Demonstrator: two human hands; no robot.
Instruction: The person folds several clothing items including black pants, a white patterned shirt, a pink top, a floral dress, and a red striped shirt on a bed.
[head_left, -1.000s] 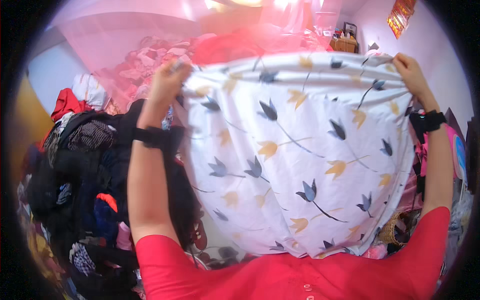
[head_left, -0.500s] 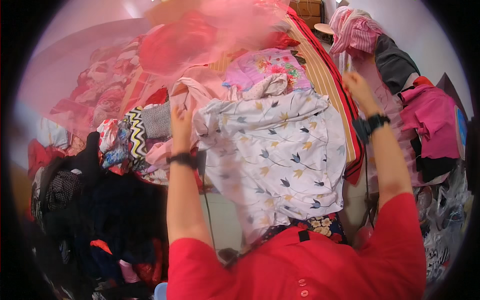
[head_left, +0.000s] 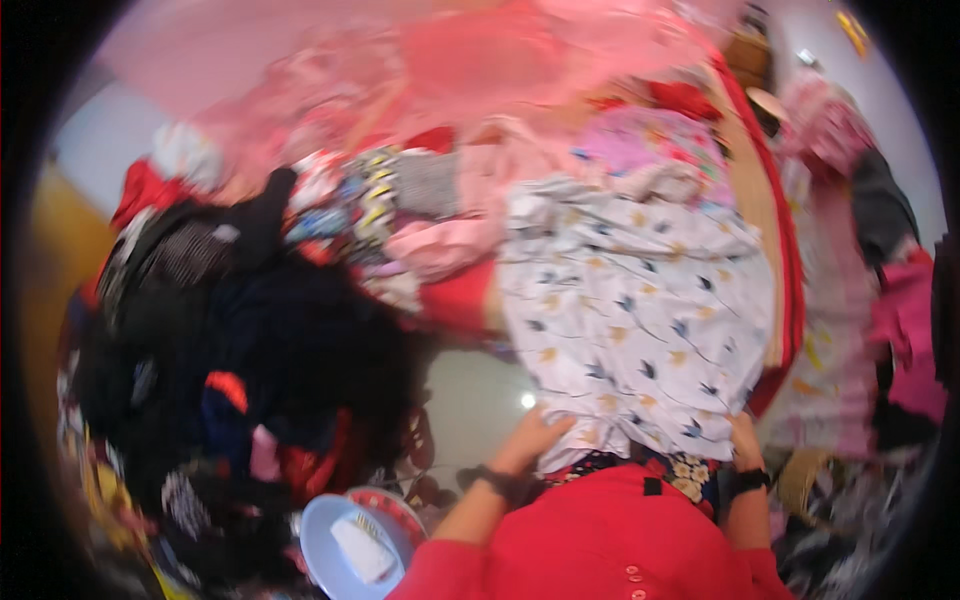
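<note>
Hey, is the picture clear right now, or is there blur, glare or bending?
In the head view, everything looks soft, even the white flower-print cloth; in the head view, a bright glint sits on the pale floor; also in the head view, the red mattress edge curves, and the black clothes pile loses detail.

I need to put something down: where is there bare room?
Pale glossy floor lies bare between the heaped black clothes and the white floral cloth; a narrow tan strip shows between that cloth and the red fabric edging. Crowded: that heap and the multicoloured patterned garments beyond it.
</note>
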